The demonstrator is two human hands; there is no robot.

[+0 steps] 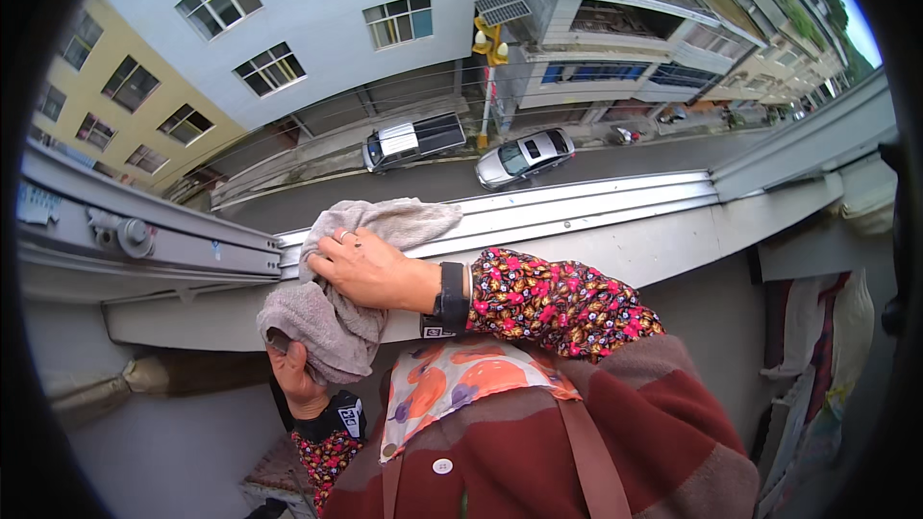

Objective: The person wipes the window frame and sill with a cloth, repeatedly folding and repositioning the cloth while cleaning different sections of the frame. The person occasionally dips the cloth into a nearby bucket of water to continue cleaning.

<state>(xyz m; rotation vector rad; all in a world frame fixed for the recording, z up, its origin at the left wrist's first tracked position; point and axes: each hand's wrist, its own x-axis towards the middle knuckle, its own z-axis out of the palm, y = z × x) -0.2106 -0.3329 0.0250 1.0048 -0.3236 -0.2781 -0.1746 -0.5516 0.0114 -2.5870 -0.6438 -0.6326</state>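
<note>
Left hand [300, 380] pinches the cloth [325, 332]; right hand [375, 269] presses it, grip unclear. Slackening — it could drop outside.

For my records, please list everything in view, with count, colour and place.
Window frame: 1, grey, left
Window track: 1, silvery white, across middle
Sill: 1, white, near side of track
Cloth: 1, greyish, partly over track
Street: 1, grey, outside
Pickup: 1, white, on street
Car: 1, silver, right of pickup
Solar panel: 1, dark, above yellow lamp
Buildings: several, blue, yellow, grey, across street
Fabrics: several, mixed, far right
Bib: 1, orange-patterned, chest
Garment: 1, maroon, lower middle
Sleeves: 2, multicoloured floral, on forearms
Wristbands: 2, black, one per wrist
Left hand: 1, bare, gripping cloth
Right hand: 1, ringed, on cloth
</note>
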